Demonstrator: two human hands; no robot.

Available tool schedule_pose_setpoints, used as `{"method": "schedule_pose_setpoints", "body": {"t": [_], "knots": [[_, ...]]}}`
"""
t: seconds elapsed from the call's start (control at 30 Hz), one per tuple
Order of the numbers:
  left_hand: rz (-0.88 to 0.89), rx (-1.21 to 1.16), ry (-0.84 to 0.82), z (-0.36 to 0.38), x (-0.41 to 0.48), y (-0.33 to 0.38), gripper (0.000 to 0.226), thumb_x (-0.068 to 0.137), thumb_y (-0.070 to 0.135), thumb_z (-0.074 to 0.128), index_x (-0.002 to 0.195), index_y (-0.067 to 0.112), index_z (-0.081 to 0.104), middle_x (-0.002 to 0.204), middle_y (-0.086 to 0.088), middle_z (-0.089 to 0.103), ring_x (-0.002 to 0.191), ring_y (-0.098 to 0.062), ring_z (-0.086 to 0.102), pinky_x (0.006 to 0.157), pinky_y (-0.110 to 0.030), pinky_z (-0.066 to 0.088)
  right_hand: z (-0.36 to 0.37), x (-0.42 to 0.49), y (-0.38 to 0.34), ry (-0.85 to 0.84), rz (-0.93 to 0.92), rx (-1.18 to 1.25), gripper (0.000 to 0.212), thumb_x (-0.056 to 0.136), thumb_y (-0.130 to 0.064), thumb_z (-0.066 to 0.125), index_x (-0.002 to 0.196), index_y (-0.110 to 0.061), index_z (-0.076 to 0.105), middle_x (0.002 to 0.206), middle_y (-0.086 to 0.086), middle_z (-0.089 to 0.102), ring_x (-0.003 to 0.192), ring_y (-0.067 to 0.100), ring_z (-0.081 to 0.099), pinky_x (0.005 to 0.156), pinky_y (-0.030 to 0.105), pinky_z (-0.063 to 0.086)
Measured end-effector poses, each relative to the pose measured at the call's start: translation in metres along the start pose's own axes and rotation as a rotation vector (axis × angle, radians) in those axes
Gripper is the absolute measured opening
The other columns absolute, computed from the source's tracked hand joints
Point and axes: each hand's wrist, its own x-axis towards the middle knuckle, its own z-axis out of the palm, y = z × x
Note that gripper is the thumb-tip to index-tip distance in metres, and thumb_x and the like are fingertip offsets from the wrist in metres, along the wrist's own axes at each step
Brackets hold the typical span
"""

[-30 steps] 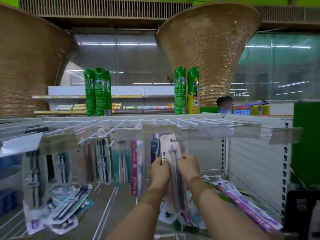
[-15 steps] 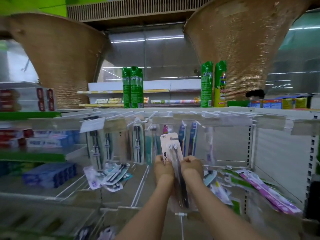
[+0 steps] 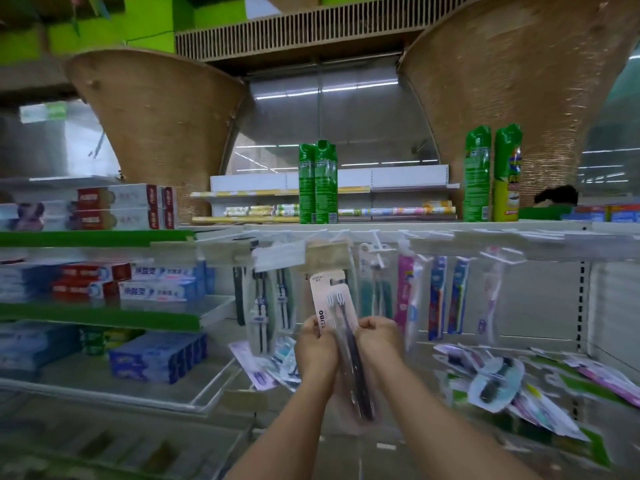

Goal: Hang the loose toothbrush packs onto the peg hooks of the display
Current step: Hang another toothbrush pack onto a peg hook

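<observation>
Two bare hands share a grip on one toothbrush pack (image 3: 333, 299). The left hand (image 3: 317, 344) curls its fingers round the pack's left edge and the right hand (image 3: 377, 341) pinches the right edge, both closed on it about halfway down. The pack is nearly upright, leaning slightly left. It is a pale pink card with two dark-handled brushes and the letters UBO printed along one side. Its top sits just below the row of peg hooks (image 3: 377, 244); whether it touches a hook cannot be told. Just beyond the hands, loose packs (image 3: 495, 379) lie in a blurred heap on the shelf floor to the right, and a smaller pile (image 3: 266, 368) lies to the left. Hanging packs (image 3: 438, 299) in blue, pink and teal fill the hooks on both sides of the held pack. Toothpaste boxes (image 3: 156, 289) are stacked on shelves at the far left. Green spray cans (image 3: 318, 181) stand on top of the display, farthest away.
</observation>
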Motion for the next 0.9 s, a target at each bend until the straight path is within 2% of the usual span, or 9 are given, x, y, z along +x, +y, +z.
{"method": "schedule_pose_setpoints", "body": {"t": [0.1,0.17,0.3,0.37,0.47,0.63,0.73,0.8,0.9], "knots": [[0.042,0.118,-0.011,-0.021,0.033,-0.004,0.018,0.091,0.006,0.043,0.095,0.019,0.055,0.083,-0.006,0.062,0.063,-0.014,0.049,0.053,-0.023,0.034,0.035,0.005,-0.009,0.018,0.005,-0.019,0.016,0.074,-0.009,0.057,0.059,-0.015,0.060,0.064,0.007,0.065,0.059,0.023,0.057,0.056,0.028,0.046],[0.064,0.095,-0.024,-0.032,0.056,-0.010,0.017,0.089,0.006,0.045,0.096,0.012,0.059,0.086,-0.013,0.065,0.066,-0.018,0.049,0.057,-0.025,0.035,0.061,0.013,-0.013,0.025,-0.032,-0.044,0.015,0.072,-0.008,0.058,0.058,-0.013,0.060,0.059,0.008,0.060,0.059,0.021,0.053,0.055,0.028,0.044],[0.020,-0.010,-0.093,-0.042,0.088,-0.018,0.015,0.087,0.001,0.042,0.092,0.007,0.056,0.066,-0.006,0.051,0.059,-0.019,0.042,0.055,-0.030,0.034,0.085,0.024,-0.025,0.032,-0.092,-0.080,0.012,0.076,-0.009,0.060,0.074,0.002,0.066,0.069,0.018,0.064,0.062,0.020,0.049,0.053,0.028,0.038],[0.016,-0.022,-0.114,-0.044,0.101,-0.015,0.018,0.086,-0.001,0.039,0.079,0.011,0.050,0.063,-0.006,0.043,0.057,-0.018,0.036,0.055,-0.032,0.031,0.092,0.030,-0.030,0.040,-0.082,-0.090,0.014,0.080,-0.007,0.058,0.080,0.003,0.067,0.074,0.020,0.065,0.064,0.019,0.048,0.054,0.026,0.033],[0.062,-0.021,-0.117,-0.047,0.114,-0.009,0.021,0.085,0.000,0.041,0.069,0.013,0.047,0.060,-0.005,0.040,0.055,-0.019,0.035,0.057,-0.031,0.031,0.099,0.042,-0.036,0.045,-0.096,-0.079,0.014,0.083,-0.007,0.057,0.075,0.000,0.066,0.069,0.012,0.064,0.064,0.020,0.053,0.060,0.029,0.044],[0.102,-0.031,-0.120,-0.045,0.131,0.000,0.021,0.091,0.003,0.044,0.082,0.017,0.057,0.061,0.004,0.049,0.059,-0.015,0.044,0.057,-0.028,0.037,0.110,0.064,-0.043,0.060,-0.100,-0.085,0.012,0.083,-0.013,0.062,0.074,-0.016,0.068,0.079,0.004,0.071,0.079,0.023,0.066,0.075,0.033,0.055],[0.079,-0.032,-0.117,-0.041,0.138,0.003,0.022,0.092,0.006,0.043,0.101,0.013,0.062,0.075,-0.006,0.061,0.062,-0.012,0.048,0.058,-0.029,0.047,0.111,0.070,-0.043,0.064,-0.066,-0.049,0.024,0.083,-0.008,0.059,0.060,-0.015,0.062,0.071,0.008,0.069,0.073,0.026,0.064,0.068,0.030,0.050],[0.071,-0.007,-0.115,-0.037,0.142,0.001,0.023,0.093,0.007,0.043,0.104,0.012,0.063,0.075,-0.003,0.060,0.057,-0.008,0.048,0.048,-0.021,0.040,0.109,0.070,-0.043,0.075,-0.056,-0.036,0.026,0.082,-0.004,0.058,0.057,-0.012,0.060,0.062,0.008,0.063,0.065,0.025,0.059,0.062,0.031,0.046],[0.078,0.028,-0.100,-0.032,0.146,0.002,0.023,0.091,0.008,0.047,0.102,0.010,0.067,0.073,0.001,0.062,0.057,-0.007,0.049,0.048,-0.020,0.036,0.108,0.074,-0.042,0.080,-0.046,-0.020,0.026,0.082,-0.004,0.057,0.057,-0.011,0.058,0.058,0.008,0.060,0.063,0.025,0.058,0.061,0.034,0.048]]}}
